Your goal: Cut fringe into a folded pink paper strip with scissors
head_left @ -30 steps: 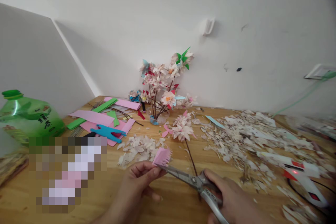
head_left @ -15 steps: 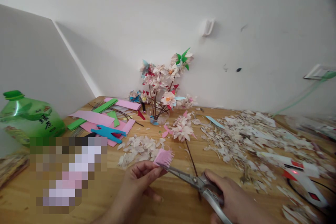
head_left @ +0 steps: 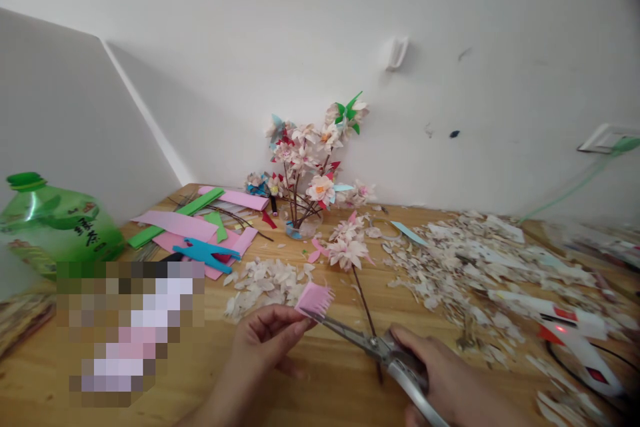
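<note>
A small, folded-looking rectangle of pink paper with a fringed edge [head_left: 312, 297] is sticking out just beyond the left fingertips, and the silver metal scissors with dark inner grips [head_left: 383, 350] are lying across its near side. For neat strands, the blades should probably be making short, parallel snips, evenly spaced and stopping short of the uncut band, so the fringe is staying joined. Since the tips are pointing close to the left thumb, holding that thumb back from the cutting line seems wise.

The left hand [head_left: 267, 340] is pinching the paper's near corner between thumb and forefinger, with the fringe facing away from the pinch, toward the right. The right hand [head_left: 440, 373] is grasping the scissor handles; some of its fingers are hidden, and whether the blades are parted is hard to tell.

A loose heap of whitish, dry petals [head_left: 270, 283] is lying just past the left fingers. Beyond the scissors, a pale, many-petalled flower [head_left: 347, 250] on a thin brown stem [head_left: 363, 300] is lying on the light wooden table [head_left: 210, 373]. Right of the right fingers, a white glue gun with red parts [head_left: 575, 320] is resting near scattered scraps.
</note>
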A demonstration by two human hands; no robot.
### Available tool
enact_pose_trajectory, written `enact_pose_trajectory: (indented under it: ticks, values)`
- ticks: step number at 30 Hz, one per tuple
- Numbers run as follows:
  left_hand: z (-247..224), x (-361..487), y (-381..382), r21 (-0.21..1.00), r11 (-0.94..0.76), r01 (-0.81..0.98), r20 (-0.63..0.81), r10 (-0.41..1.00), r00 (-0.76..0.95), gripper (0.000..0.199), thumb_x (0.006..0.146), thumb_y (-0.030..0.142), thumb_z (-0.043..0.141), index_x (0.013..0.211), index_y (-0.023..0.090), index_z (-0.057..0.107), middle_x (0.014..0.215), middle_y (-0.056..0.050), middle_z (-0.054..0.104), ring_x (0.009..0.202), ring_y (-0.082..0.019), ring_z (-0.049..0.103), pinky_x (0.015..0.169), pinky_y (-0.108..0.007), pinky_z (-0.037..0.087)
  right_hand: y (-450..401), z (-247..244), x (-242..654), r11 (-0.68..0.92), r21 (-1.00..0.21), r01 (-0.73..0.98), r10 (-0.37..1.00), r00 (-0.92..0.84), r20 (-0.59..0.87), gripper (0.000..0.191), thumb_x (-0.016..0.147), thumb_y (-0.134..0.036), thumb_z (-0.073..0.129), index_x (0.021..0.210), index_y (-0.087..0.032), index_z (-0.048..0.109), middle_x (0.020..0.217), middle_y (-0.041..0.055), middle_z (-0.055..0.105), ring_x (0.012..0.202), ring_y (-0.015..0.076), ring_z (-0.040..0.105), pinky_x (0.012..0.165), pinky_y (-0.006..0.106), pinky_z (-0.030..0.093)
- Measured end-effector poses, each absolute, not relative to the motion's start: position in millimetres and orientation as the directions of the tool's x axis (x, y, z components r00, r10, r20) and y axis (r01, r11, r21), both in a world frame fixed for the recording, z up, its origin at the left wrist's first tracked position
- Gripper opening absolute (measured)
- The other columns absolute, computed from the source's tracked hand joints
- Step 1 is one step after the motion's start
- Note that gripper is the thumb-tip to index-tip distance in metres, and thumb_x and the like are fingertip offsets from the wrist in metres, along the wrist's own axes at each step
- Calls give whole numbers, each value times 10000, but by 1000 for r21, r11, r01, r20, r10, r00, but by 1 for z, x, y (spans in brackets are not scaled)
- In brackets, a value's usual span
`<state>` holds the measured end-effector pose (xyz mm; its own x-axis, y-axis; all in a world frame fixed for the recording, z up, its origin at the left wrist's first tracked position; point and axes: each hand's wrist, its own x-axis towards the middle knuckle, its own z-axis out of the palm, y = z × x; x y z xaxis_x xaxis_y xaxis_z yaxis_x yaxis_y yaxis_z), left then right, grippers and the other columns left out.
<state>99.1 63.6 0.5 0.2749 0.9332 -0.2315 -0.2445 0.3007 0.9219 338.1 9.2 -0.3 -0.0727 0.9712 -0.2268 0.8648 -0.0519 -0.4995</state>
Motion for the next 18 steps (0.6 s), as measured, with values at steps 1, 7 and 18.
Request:
enact_pose_trajectory:
  ticks: [1,7,18]
  values:
    - [0,99,64,921,301,-247,-228,931,285,200,552,295,741,670,148,674,757,-79,719,829,-263,644,378,-203,517,9,0,338,-54,-509,859,970,-76,-232,487,396,-410,796,774,-225,552,698,-15,614,644,204,537,533,246,343]
    - [0,98,63,926,291,-242,-219,933,285,180,558,299,735,639,148,678,741,-71,719,725,-222,659,360,-179,500,8,-3,341,-64,-506,860,966,-75,-249,490,384,-342,810,787,-239,551,736,-17,621,684,209,552,571,245,359]
    - [-2,99,65,951,237,-199,-190,955,229,190,550,326,734,622,154,696,653,-36,694,471,-108,576,350,-172,489,10,0,342,-70,-486,871,956,-80,-282,634,395,-271,808,985,-230,579,987,66,651,932,313,557,776,338,415]
